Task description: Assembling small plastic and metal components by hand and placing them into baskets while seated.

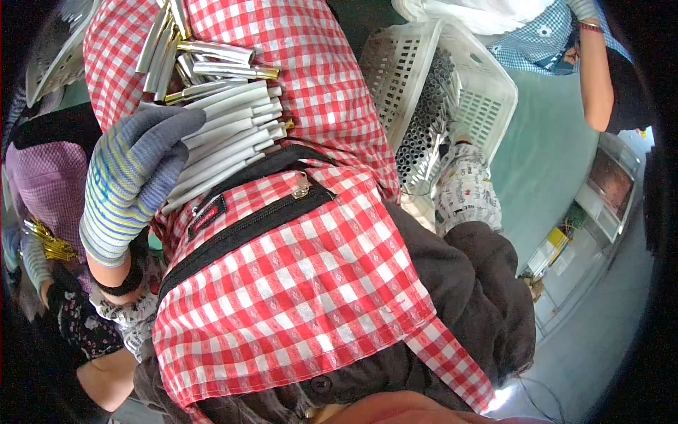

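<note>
My left hand (145, 162), in a striped grey-blue knit glove, is closed around a bundle of slim white tubes (226, 134) lying against my lap. Beyond the bundle, loose shiny silver tubes with gold-coloured ends (219, 53) lie across the red-and-white checked apron (296, 261). My right arm, in a printed white sleeve, reaches into a white plastic crate (487, 92) at the right. Only a little of my right hand (460, 136) shows past the cuff; its fingers are hidden. Many grey tubes (424, 134) are stacked in that crate, their round open ends showing.
At the upper right another person's arm (597, 78) and blue checked cloth (526, 53) are near the crate. To the left, a person in purple sits close, with a bunch of gold-coloured pieces (51, 240) by a gloved hand. Another crate (60, 60) stands at the upper left.
</note>
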`<state>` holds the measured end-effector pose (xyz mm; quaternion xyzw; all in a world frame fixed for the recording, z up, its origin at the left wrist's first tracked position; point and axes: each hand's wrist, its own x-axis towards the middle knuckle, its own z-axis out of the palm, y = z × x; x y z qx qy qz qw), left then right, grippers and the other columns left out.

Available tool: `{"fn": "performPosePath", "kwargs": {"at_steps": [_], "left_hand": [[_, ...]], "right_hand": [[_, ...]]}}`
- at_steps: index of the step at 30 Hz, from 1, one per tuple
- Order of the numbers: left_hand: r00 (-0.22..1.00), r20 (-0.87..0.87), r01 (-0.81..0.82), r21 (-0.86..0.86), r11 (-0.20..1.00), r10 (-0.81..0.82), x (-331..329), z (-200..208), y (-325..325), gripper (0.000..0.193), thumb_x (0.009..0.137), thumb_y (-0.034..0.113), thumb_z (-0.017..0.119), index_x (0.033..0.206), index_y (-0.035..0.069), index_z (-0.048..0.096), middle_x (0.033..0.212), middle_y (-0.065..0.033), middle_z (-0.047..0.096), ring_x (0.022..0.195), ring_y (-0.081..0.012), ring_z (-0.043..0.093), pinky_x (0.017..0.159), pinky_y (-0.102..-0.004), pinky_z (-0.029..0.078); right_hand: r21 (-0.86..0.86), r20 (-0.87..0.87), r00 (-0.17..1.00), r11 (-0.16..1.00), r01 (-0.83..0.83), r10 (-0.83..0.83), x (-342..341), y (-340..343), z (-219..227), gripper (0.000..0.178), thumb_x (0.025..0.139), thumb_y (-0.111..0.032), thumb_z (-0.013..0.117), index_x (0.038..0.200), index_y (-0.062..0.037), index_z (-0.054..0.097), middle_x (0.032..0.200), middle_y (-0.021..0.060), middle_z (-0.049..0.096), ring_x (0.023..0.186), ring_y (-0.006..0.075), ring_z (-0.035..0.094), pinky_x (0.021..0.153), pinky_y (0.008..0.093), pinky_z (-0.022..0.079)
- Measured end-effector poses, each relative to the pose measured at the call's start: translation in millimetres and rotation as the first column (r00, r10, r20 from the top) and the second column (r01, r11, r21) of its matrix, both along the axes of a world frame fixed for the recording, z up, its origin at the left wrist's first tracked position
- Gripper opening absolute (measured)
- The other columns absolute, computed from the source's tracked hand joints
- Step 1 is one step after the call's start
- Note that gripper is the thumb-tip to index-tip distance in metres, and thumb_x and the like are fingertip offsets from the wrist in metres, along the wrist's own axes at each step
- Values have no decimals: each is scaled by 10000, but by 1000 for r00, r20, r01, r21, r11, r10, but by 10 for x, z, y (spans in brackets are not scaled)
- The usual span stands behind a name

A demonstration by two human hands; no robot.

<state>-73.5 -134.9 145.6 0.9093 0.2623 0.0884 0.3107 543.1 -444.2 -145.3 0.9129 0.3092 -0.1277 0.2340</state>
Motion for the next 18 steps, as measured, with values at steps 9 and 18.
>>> {"fn": "performPosePath", "kwargs": {"at_steps": [9, 18], "left_hand": [[999, -28, 30, -33, 999, -31, -47, 16, 64, 326, 819, 67, 631, 1141, 35, 670, 1012, -126, 667, 880, -305, 659, 758, -379, 511], [999, -12, 50, -3, 999, -50, 37, 20, 72, 325, 824, 70, 627, 1144, 42, 675, 1046, -131, 674, 866, -296, 650, 763, -376, 507]], "right_hand": [[-41, 69, 973, 975, -218, 220, 20, -120, 111, 370, 944, -133, 487, 1298, -57, 560, 1249, 216, 608, 1102, 389, 613, 933, 464, 501], [37, -67, 985, 986, 160, -157, -216, 196, 312, 409, 1010, -286, 374, 1265, -42, 582, 1170, 247, 643, 1075, 418, 613, 903, 493, 488]]}}
